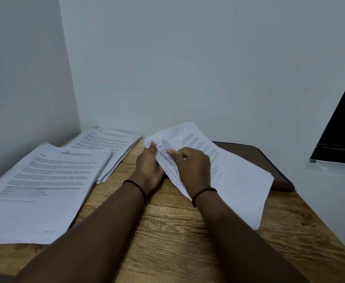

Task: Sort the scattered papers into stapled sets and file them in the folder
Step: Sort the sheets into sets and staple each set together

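Note:
A set of printed white papers (pixel 234 176) lies at the middle right of the wooden table (pixel 167 237), its left edge lifted. My left hand (pixel 149 168) grips that lifted edge from the left, thumb near the top corner. My right hand (pixel 192 168) rests on the sheets with fingers curled, pinching the same edge. A dark brown folder (pixel 269 160) lies flat under and behind these papers, partly hidden. No stapler shows.
A thick stack of printed papers (pixel 39 190) covers the table's near left, and a second stack (pixel 106 148) sits behind it in the corner. White walls close the left and back. A dark panel (pixel 338 127) leans at the right above a white surface.

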